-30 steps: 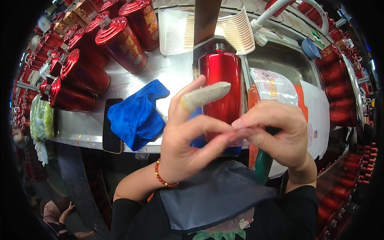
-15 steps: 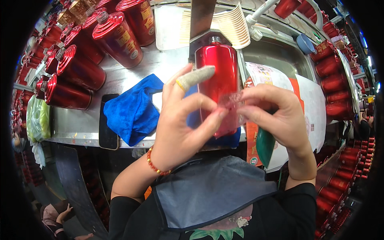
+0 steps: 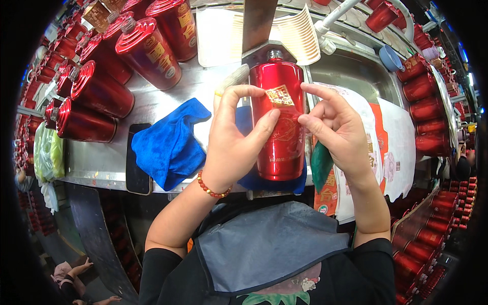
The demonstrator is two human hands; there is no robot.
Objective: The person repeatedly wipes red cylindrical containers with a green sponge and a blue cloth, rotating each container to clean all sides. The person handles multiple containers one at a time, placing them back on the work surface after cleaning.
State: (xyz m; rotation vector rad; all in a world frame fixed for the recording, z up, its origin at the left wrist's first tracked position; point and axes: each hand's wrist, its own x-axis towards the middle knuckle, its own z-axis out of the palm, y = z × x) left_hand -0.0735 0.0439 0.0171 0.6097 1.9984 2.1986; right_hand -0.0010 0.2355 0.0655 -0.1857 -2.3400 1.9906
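A glossy red bottle (image 3: 278,147) lies on a dark blue cloth (image 3: 249,184), its silvery threaded neck away from me. On its upper side is a gold diamond-shaped label (image 3: 279,95); whether clear film still covers it I cannot tell. My left hand (image 3: 241,127) has thumb and index fingertip apart, touching the bottle around the label's left and lower edges. That hand wears a pale finger sleeve (image 3: 235,81) and a red bead bracelet. At the bottle's right edge is my right hand (image 3: 340,122), thumb and index apart. A green pointed object (image 3: 321,165) shows under its palm.
To the left lie a bright blue cloth (image 3: 173,145) and a dark phone (image 3: 138,160), with several red bottles (image 3: 101,96) behind. White trays (image 3: 218,40) stand at the back. Right are printed sheets (image 3: 396,147), a sink (image 3: 351,76) and a small blue bowl (image 3: 390,58).
The small clear film pinched between both hands has gone down onto the bottle. My fingers have spread from their pinch, and the gold label now shows on the red surface.
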